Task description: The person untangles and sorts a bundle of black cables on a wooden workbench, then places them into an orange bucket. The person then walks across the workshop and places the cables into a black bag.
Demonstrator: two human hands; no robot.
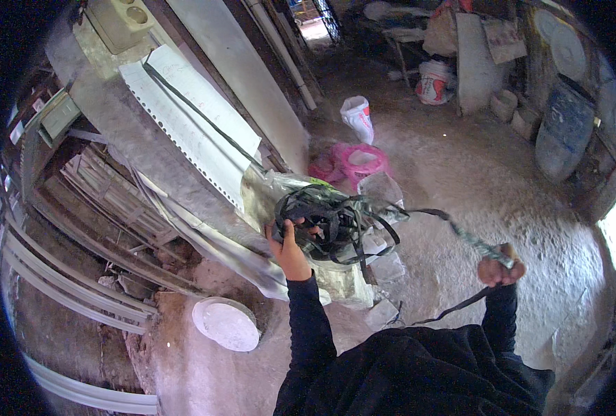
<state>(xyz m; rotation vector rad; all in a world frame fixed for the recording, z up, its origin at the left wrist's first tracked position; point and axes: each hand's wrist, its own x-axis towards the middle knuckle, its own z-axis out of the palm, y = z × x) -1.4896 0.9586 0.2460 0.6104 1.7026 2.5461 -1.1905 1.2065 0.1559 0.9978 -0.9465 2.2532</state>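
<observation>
A tangled bundle of dark, flat strap (332,225) rests at the near end of a long, pale bench (103,83). My left hand (290,253) is closed around the left side of the bundle, with some fingers partly hidden among the loops. One length of strap runs from the bundle to the right, where my right hand (502,267) grips it in a fist. Its loose tail hangs below that fist toward my body. Clear plastic film (280,182) shows beside the bundle. A white sheet (190,118) with holes along one edge lies on the bench, crossed by a dark strip.
Beyond the bundle, a pink bag (374,158) and a white sack (358,119) stand on the dusty floor. A blue barrel (564,132) is at the right, a white-and-red bucket (432,83) at the back. A round white lid-like object (226,324) lies left of me.
</observation>
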